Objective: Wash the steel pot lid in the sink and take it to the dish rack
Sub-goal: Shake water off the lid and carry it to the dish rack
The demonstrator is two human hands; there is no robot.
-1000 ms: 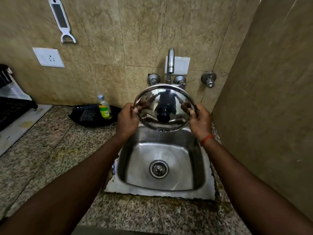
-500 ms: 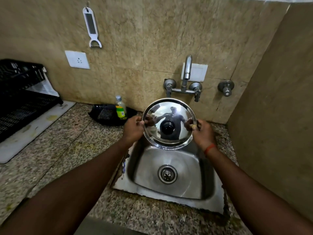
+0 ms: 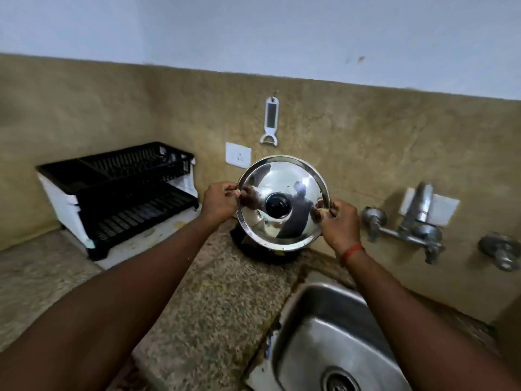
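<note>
Delta vs half a second ago: the view has swung left and up. The lid was over the sink basin, now it's over the counter left of the sink. The dish rack, earlier cut off at the left edge, is fully in view. Grip unchanged.

Near: two bare forearms reach forward over the speckled granite counter (image 3: pixel 214 311), rough mottled brown-grey. Brushed stainless steel sink (image 3: pixel 332 334) sits at the counter's right end, rounded rectangular basin, round drain at the bottom; grime along its left rim.

Mid: round polished steel pot lid (image 3: pixel 283 203) held up in the air, tilted, domed mirror face toward the camera, black round knob in the centre, flat flanged rim. Left hand (image 3: pixel 220 203) pinches the lid's left rim; right hand (image 3: pixel 339 221), red thread on the wrist, pinches the right rim. Both clenched on the lid. Below the lid, a black shallow tray (image 3: pixel 265 253) lies on the counter near the wall, mostly hidden.

Far: black plastic two-tier dish rack (image 3: pixel 118 190) with white side panels at the counter's back left, slatted shelves, well apart from the lid. Chrome wall-mounted tap (image 3: pixel 414 218) on the beige stone-textured tile wall above the sink. White wall socket (image 3: pixel 238 155) and a white hanging peeler (image 3: pixel 270 121) just above the lid.
</note>
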